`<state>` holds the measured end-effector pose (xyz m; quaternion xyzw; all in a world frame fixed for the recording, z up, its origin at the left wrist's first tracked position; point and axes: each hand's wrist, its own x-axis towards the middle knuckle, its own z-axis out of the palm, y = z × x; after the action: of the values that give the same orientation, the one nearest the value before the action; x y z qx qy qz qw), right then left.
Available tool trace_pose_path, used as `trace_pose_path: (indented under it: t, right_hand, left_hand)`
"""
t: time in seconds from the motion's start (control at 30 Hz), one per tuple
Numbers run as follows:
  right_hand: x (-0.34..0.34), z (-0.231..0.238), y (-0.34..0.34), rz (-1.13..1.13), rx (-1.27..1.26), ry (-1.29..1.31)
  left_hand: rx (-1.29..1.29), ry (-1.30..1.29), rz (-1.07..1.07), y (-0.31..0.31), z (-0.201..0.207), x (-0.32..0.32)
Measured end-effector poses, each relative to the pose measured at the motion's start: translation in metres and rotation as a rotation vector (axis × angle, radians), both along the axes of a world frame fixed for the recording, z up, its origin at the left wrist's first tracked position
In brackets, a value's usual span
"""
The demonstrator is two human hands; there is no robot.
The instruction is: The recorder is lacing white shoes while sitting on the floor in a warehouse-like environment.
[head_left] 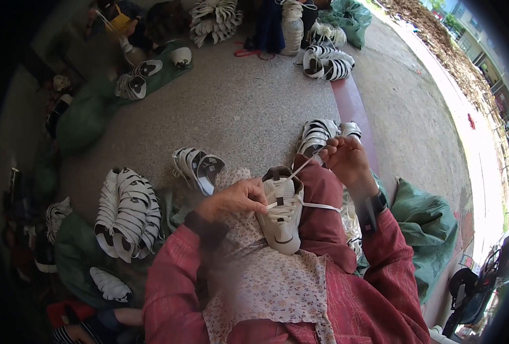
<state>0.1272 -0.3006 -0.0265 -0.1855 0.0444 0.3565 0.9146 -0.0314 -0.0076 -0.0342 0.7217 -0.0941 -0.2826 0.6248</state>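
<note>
White shoe upper [281, 213] lay centre frame on the person's lap, toe pointing down-frame, resting on a red-trousered knee and a floral cloth [266, 281]. Left hand [235, 198] was closed on the upper's left edge near the eyelets, fingers pinching it steady. Right hand [345, 159], raised upper right of centre, was closed around a white lace [300, 168] pulled taut from the upper's top; another stretch of lace ran right across the knee.

Stacks of white-and-black uppers: one big stack [127, 213] lower left on a green sack [77, 246], a smaller bunch [199, 168] just left of centre, another [316, 135] just above the right hand, more [326, 62] at upper centre-right. Green bag [432, 229] at right, beside the elbow. Speckled concrete floor [248, 109] filled the middle. No readable labels or signs; packaging was just green sacks, rumpled, at left, right and top edge. Dark vehicle part [478, 286] lower right corner.
</note>
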Motion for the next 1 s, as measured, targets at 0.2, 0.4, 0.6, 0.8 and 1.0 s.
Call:
trace_pose_path:
  t: [0.2,0.4,0.6,0.8,1.0]
  right_hand:
    - [0.048,0.040,-0.115,-0.322,0.018,0.159]
    - [0.063,-0.003,-0.159,-0.397,0.087,0.071]
    - [-0.013,-0.015,-0.076,-0.139,-1.152,-0.601]
    - [-0.077,-0.020,-0.013,0.176,-1.244,-1.255]
    - [-0.073,-0.025,0.008,0.511,-1.455,-1.178]
  left_hand:
    - [0.003,0.006,-0.080,0.001,-0.008,0.008]
    - [-0.041,0.001,-0.019,-0.011,-0.010,0.012]
    - [-0.141,0.029,0.288,-0.007,-0.028,0.010]
    - [0.204,-0.093,0.209,-0.015,-0.038,0.049]
    - [0.224,-0.098,0.042,-0.038,-0.021,0.065]
